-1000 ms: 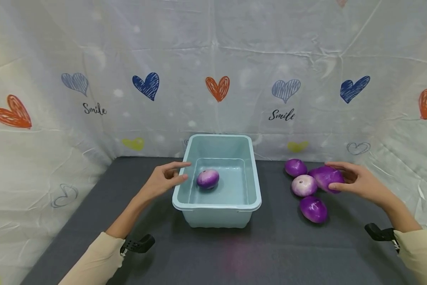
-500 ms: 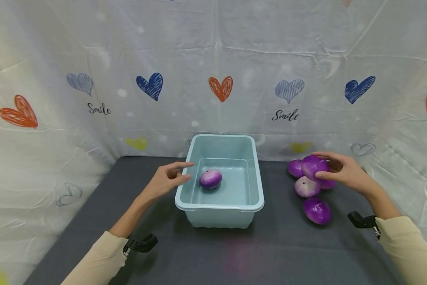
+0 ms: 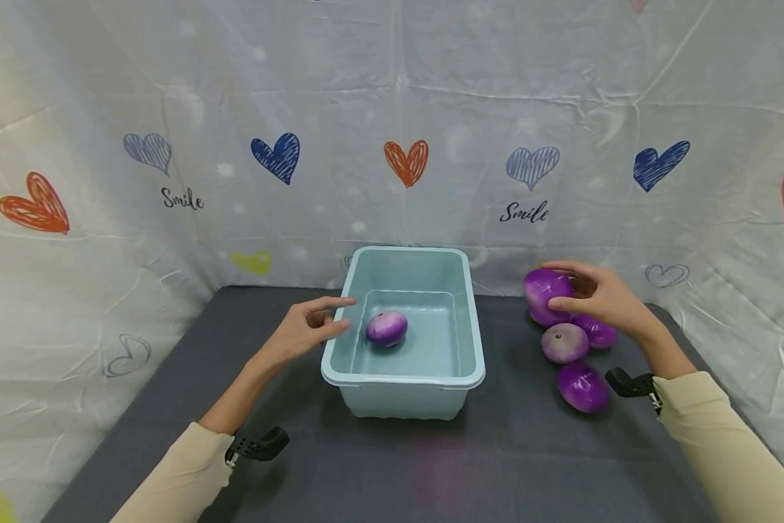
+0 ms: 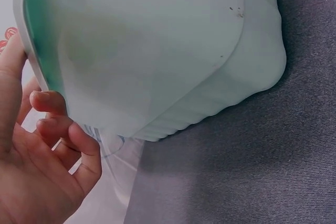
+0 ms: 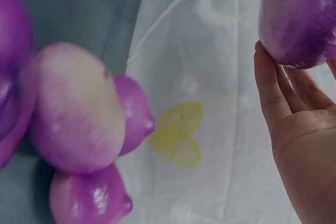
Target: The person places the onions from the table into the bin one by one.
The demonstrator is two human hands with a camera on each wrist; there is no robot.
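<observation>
My right hand [image 3: 597,294] grips a purple onion [image 3: 545,296] between thumb and fingers, raised above the other onions at the right. In the right wrist view the held onion [image 5: 296,19] sits at the fingertips. Below it lie a pale-ended onion [image 3: 564,343], a purple onion [image 3: 597,331] and a nearer onion [image 3: 583,387]. Another small pointed onion [image 5: 134,114] shows in the right wrist view; the held one mostly hides it in the head view. My left hand [image 3: 306,327] rests at the left rim of a light blue bin [image 3: 401,380], fingers relaxed. One onion [image 3: 386,329] lies inside.
A dark grey cloth [image 3: 392,465] covers the table. Behind it hangs a pale curtain [image 3: 339,87] printed with hearts, close to the bin's far end. Dark bands [image 3: 261,444] with camera mounts sit on both wrists.
My right hand has lifted the purple onion from the group and carried it left and up, uncovering another onion beneath. The left hand stays at the bin's rim.
</observation>
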